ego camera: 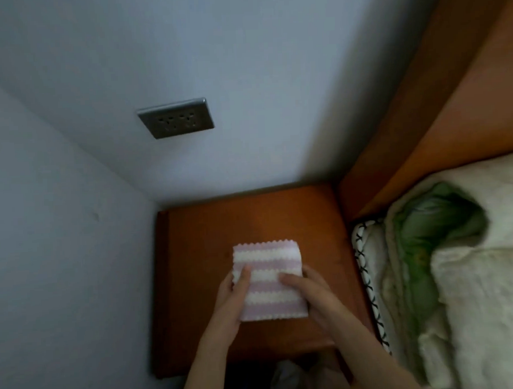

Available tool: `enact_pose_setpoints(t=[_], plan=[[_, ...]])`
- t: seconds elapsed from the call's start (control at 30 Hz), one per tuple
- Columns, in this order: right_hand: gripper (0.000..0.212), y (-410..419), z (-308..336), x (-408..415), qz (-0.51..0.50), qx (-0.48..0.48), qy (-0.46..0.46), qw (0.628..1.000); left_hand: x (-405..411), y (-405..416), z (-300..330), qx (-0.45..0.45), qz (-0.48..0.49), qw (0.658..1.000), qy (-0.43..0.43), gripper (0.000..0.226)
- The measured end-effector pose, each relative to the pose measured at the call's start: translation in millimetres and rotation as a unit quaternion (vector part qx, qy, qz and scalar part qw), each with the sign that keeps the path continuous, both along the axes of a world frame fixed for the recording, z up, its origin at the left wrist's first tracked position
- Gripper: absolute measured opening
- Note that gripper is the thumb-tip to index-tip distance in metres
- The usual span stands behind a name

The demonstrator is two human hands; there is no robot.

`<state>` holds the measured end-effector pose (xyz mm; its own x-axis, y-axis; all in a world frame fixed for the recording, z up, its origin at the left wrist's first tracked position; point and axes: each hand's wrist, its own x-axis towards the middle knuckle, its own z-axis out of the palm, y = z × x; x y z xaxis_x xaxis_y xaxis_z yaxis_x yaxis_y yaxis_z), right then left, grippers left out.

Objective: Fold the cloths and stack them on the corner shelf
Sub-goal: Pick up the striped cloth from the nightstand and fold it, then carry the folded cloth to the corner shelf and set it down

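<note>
Two pale blue-grey walls (73, 202) meet in a corner, and a grey wall socket plate (175, 118) sits on the far one. Tucked into the corner is a flat orange-brown wooden shelf (250, 221). On top of it, near the middle, lies a folded square cloth with pink and white fuzzy stripes (269, 273). Its zigzag edge points to the far wall.

The left hand (232, 301) holds the cloth's left side, with the thumb on top and the other fingers hidden under it. The right hand (309, 292) holds the right side the same way, thumb on top near the middle stripe. Both hands are pinching the cloth.

Just beside the shelf on the right is a bed with an orange-brown wooden headboard (422, 122). On it lie a fluffy cream blanket (474, 287) and a crumpled green quilt (432, 216).
</note>
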<state>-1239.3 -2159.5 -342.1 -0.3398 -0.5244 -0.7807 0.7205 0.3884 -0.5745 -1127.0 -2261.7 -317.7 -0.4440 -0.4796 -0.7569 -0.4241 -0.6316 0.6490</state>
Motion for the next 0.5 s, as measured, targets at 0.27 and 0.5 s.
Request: enact_pose_setpoints(t=[0.27,0.5], plan=[[0.032,77.2,128.0,-0.5,-0.085,-0.113,0.181,0.973,-25.0,55.6,117.6,-0.178,-0.137,0.972,0.074,0.057],[0.028,189.2,201.8,13.1,-0.205,-0.099,0.299,0.927,-52.0,144.7,177.3,-0.238,-0.289,0.909,0.182,0.026]])
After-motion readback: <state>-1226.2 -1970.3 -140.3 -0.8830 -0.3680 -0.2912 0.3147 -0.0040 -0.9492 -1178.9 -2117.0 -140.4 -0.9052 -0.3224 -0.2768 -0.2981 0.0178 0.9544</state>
